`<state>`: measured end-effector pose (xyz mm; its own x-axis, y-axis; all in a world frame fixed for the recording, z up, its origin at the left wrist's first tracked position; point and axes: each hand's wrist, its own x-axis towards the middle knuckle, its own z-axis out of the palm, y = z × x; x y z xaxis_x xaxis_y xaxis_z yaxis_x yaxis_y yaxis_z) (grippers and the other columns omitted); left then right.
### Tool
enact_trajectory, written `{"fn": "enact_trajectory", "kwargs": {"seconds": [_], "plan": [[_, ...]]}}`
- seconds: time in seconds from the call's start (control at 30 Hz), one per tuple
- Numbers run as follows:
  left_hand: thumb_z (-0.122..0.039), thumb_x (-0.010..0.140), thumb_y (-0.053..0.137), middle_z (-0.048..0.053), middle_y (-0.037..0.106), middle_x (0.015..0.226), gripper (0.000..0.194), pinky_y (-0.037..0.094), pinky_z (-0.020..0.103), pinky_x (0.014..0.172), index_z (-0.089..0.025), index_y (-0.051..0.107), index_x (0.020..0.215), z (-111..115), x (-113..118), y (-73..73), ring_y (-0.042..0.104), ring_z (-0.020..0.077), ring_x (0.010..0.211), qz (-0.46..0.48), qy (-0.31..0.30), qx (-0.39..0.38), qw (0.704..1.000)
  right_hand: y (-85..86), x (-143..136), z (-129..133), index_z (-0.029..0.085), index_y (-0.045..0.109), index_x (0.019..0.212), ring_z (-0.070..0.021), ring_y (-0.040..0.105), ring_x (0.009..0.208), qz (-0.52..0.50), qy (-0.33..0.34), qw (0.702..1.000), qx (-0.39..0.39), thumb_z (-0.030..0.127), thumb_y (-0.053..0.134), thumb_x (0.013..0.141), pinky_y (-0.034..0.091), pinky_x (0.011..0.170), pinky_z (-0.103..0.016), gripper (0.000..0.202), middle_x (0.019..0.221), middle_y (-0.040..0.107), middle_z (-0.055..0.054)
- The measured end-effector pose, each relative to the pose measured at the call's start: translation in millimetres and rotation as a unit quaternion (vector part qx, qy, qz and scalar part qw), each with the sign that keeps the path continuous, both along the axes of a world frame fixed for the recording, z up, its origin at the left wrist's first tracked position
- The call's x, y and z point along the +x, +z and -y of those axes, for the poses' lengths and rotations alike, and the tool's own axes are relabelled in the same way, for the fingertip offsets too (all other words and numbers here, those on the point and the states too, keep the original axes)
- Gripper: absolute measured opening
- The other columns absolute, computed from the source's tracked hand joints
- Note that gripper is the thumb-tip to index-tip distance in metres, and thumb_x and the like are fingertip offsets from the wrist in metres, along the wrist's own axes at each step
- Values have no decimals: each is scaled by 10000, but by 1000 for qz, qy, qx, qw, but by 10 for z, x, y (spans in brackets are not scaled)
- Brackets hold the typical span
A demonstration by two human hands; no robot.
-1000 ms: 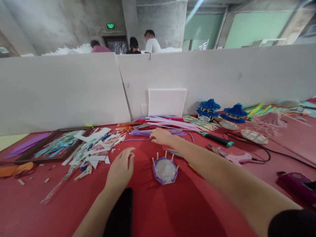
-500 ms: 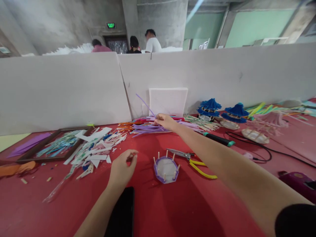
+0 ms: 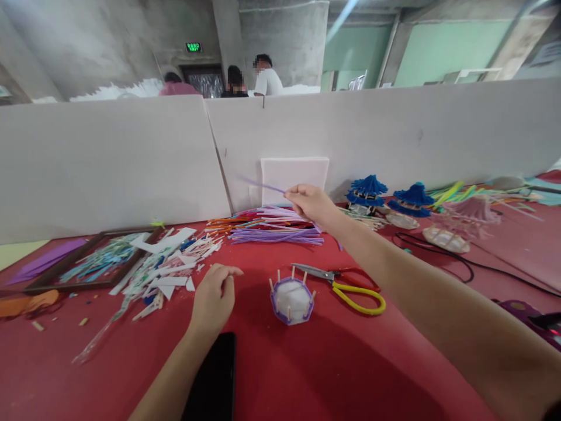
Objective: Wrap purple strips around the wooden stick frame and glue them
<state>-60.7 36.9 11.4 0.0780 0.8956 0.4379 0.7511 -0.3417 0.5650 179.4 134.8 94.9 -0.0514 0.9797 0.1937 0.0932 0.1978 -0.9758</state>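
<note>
A purple pipe cleaner (image 3: 272, 187) is pinched in my right hand (image 3: 311, 204), its far end blurred and pointing left. Below that hand lies a bundle of purple pipe cleaners (image 3: 276, 236). My left hand (image 3: 213, 298) hovers over the red table with its fingers loosely apart and nothing in them. Between my forearms stands a small many-sided base (image 3: 293, 299), edged in purple, with several short wooden sticks upright around it. Just right of the base are scissors (image 3: 357, 299) with yellow and red handles.
White scraps and sticks (image 3: 170, 269) lie left, beside a brown frame (image 3: 39, 286). A black phone (image 3: 213, 380) is under my left forearm. Two blue-roofed models (image 3: 368, 190) and a black cable (image 3: 456, 263) are at right. A white partition (image 3: 131, 158) runs behind.
My right hand has lifted the purple pipe cleaner off the bundle and moved slightly right. The pipe cleaner has swung flatter. My left hand has stayed nearly in place.
</note>
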Motion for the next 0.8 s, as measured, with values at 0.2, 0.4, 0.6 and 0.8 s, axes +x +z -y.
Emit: {"fn": "enact_trajectory", "kwargs": {"seconds": [0.2,0.4,0.6,0.8], "plan": [[-207,798,362,33,649,763,239,474,330,689,-207,598,838,63,62,32,630,205,729,23,21,-41,999,-268,96,830,195,510,865,-78,451,303,-63,93,989,-99,334,570,771,312,310,-168,178,475,576,63],[-299,807,439,16,706,725,282,513,327,668,-185,615,996,35,72,-83,691,200,673,96,18,-120,988,-729,235,1220,200,476,770,-115,569,451,-193,36,966,-171,351,659,679,403,397,-204,254,593,637,14],[-380,705,622,88,762,891,356,545,357,818,-158,660,980,15,64,-93,709,235,875,203,0,-184,962,-949,310,1316,206,494,755,-88,492,416,-267,-3,948,-171,338,688,671,292,369,-190,249,588,596,31],[-360,604,721,72,759,743,364,558,339,705,-152,701,902,29,53,-39,713,233,738,242,28,-184,952,-981,300,1321,207,501,740,-94,477,423,-289,17,937,-194,315,699,660,285,384,-204,239,590,580,28]]}}
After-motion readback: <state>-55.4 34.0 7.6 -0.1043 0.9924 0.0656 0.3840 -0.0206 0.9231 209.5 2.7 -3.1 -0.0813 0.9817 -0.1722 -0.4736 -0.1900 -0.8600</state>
